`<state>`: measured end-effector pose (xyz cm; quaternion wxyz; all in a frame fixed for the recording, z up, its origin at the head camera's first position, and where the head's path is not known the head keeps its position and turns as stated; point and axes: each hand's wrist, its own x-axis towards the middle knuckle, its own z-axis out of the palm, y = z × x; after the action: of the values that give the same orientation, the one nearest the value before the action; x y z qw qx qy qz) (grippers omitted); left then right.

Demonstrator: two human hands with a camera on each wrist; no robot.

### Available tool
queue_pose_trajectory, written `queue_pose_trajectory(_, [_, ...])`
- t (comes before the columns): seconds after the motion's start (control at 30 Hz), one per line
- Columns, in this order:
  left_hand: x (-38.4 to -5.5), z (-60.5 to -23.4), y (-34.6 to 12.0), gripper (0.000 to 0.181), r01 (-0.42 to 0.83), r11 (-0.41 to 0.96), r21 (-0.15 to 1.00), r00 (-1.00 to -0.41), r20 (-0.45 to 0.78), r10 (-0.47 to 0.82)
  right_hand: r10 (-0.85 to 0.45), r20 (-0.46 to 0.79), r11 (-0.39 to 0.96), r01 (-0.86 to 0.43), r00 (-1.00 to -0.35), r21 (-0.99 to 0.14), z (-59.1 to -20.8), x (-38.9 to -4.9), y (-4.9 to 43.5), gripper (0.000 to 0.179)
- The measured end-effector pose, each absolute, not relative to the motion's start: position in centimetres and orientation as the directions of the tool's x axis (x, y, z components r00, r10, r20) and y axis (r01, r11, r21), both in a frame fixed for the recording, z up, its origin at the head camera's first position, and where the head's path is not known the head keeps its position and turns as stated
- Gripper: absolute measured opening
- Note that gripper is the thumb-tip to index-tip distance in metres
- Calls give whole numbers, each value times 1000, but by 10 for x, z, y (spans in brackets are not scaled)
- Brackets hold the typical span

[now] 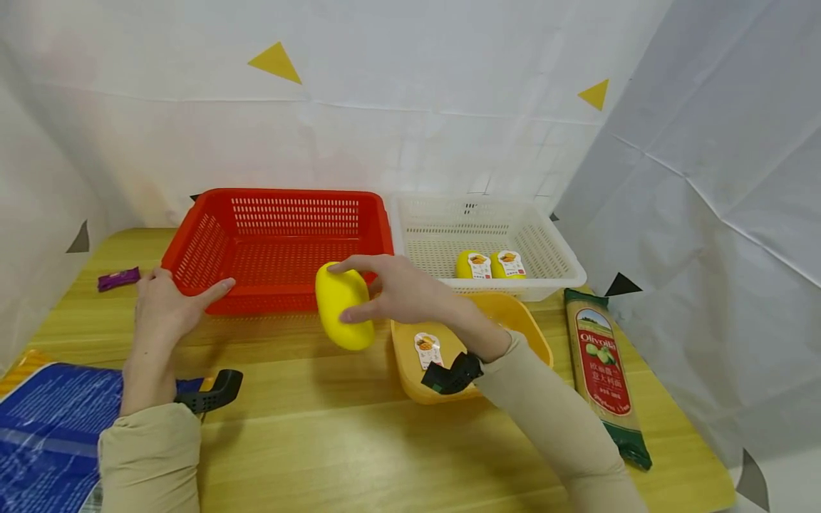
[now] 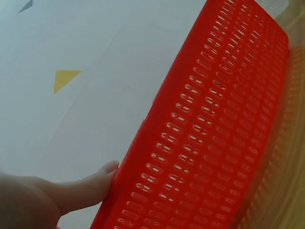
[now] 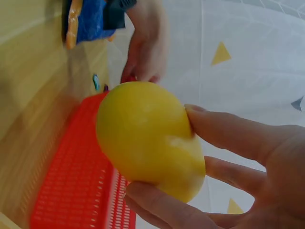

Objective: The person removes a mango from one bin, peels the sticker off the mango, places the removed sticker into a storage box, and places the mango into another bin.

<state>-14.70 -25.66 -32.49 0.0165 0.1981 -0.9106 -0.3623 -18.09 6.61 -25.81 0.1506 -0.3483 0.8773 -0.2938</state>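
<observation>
My right hand grips a plump yellow mango between thumb and fingers. In the head view the mango is held in the air by the red basket's front right corner. In the right wrist view the fingers lie along the sides of the mango. My left hand holds the front left corner of the red plastic basket, with the thumb over its rim. The left wrist view shows the thumb against the slotted red wall of the basket. No objects show inside this basket.
A white basket on the right holds two labelled yellow mangoes. In front stands a yellow basin, partly under my right forearm. A spaghetti pack lies far right, a purple wrapped snack and a blue bag left.
</observation>
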Motion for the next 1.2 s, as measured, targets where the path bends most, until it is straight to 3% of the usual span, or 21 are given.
queue_pose_trajectory(0.67, [-148, -326, -259, 103, -342, 582, 738, -911, -109, -398, -675, -125, 478, -303, -727, -824, -246, -248, 39, 63])
queue_pose_trajectory(1.2, [-148, -326, -259, 100, -351, 588, 729, -911, -119, -396, -678, -184, 498, -261, -711, -827, -245, -278, 15, 62])
